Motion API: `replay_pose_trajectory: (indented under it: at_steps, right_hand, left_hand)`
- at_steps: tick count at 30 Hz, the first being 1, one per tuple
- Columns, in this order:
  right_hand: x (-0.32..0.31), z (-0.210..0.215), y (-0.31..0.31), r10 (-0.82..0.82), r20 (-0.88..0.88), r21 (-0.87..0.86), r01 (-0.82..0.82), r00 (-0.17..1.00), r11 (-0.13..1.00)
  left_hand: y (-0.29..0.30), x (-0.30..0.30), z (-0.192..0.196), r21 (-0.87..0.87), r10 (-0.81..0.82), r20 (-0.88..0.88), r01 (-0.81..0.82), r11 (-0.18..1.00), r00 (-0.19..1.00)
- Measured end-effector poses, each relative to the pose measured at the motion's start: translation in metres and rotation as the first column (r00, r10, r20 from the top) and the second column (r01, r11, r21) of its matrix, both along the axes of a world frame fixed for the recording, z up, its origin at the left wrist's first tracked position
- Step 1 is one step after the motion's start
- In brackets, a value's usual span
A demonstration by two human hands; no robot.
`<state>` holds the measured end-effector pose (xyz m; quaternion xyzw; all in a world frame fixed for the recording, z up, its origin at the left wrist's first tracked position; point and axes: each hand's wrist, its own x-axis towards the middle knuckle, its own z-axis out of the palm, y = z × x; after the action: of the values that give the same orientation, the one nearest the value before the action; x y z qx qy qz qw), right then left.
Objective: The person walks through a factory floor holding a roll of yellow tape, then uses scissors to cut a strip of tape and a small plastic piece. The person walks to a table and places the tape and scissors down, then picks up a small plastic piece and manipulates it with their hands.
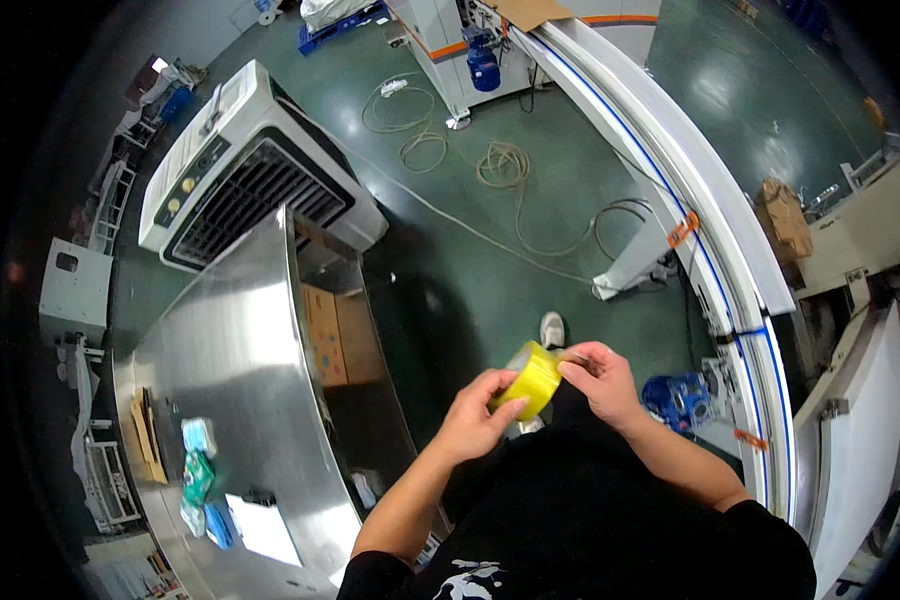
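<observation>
Roll of yellow tape [532, 378] held in front of the chest, clear of the steel table [232, 350] and well to the right of its right edge — over the dark green floor [470, 290]. Left hand [478, 418] cupped under and around the near side of the roll, fingers curled, gripping it. Right hand [602, 380] at the roll's upper far edge, thumb and fingertips pressed together on the rim; whether a loose tape end was caught between them could not be told. Step judged: locating or picking up the free end of the tape, roll steadied by the left hand. Next move judged to call for a nail under the end and a steady peel — roll kept from turning. Cardboard box [328, 335] below the table's right edge, untouched.
</observation>
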<state>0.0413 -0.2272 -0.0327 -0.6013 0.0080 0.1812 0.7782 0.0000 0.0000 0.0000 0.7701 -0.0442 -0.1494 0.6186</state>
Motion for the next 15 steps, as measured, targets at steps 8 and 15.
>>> replay_pose_trajectory:
  at_steps: [8, 15]
  right_hand:
    - [0.184, -0.023, 0.023, -0.043, 0.039, -0.348, 0.054, 0.998, 0.936]
    - [0.365, 0.033, 0.087, 0.308, 0.601, -0.469, 0.014, 0.737, 0.883]
  left_hand:
    - [-0.007, 0.19, -0.023, 0.135, 0.075, -0.232, -0.045, 0.99, 0.97]
    - [0.037, 0.334, 0.008, 0.347, 0.25, -0.064, -0.214, 0.913, 0.966]
